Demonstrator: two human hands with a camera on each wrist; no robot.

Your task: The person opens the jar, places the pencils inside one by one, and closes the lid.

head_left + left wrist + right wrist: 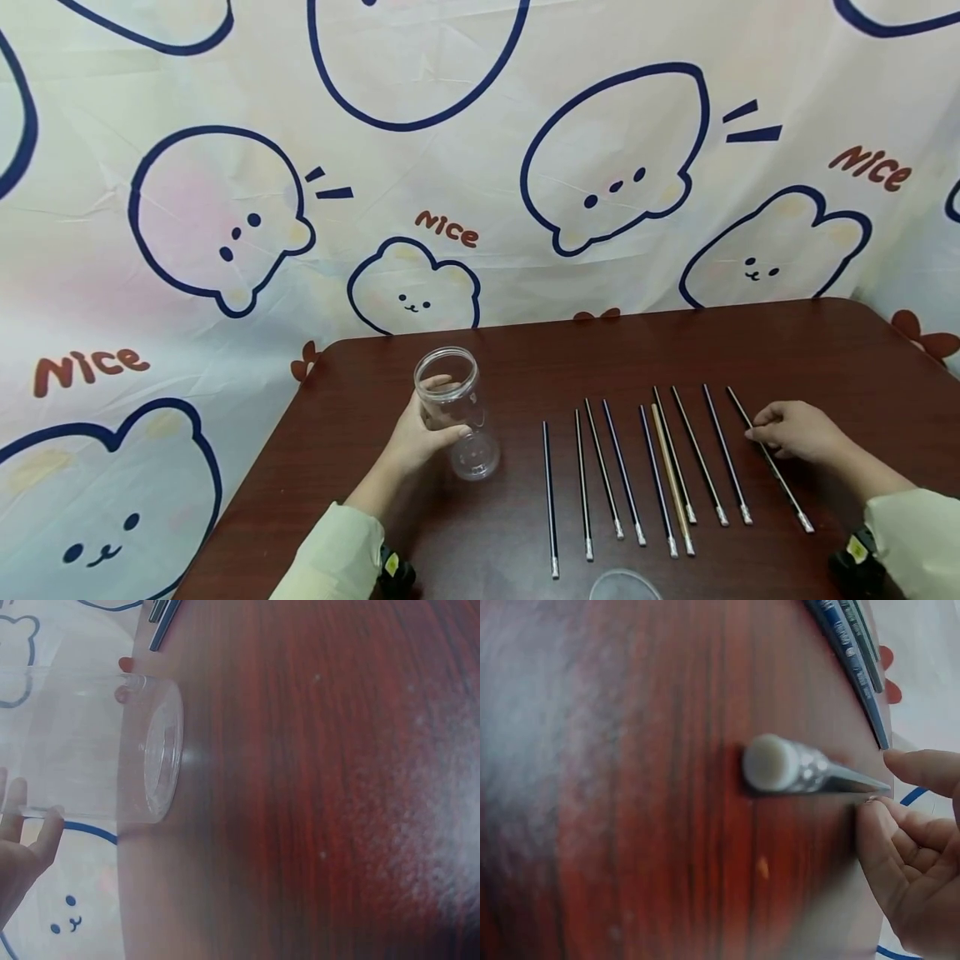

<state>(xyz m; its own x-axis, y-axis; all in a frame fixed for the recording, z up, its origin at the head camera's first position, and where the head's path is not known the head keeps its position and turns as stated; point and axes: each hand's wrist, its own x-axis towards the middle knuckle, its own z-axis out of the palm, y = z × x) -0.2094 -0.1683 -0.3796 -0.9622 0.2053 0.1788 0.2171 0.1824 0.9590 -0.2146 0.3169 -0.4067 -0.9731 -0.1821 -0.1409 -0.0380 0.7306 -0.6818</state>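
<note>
A clear plastic jar (468,408), without a lid on its rim, stands out at the left half of the table. My left hand (423,433) grips its side, the thumb across the front and the fingers round the back; the jar's round base shows in the left wrist view. At the right end of a row of pencils, my right hand (798,429) is at the middle of a dark pencil (786,493). In the right wrist view, thumb and fingertips lie on either side of that pencil, with a small gap on the thumb's side. Its white eraser end (769,763) faces the camera.
Several more pencils, mostly dark, lie side by side on the brown table (517,375), with one yellow pencil (671,475) among them. A clear round lid (624,586) lies at the near edge of view. Behind the table hangs a printed cloth (480,167).
</note>
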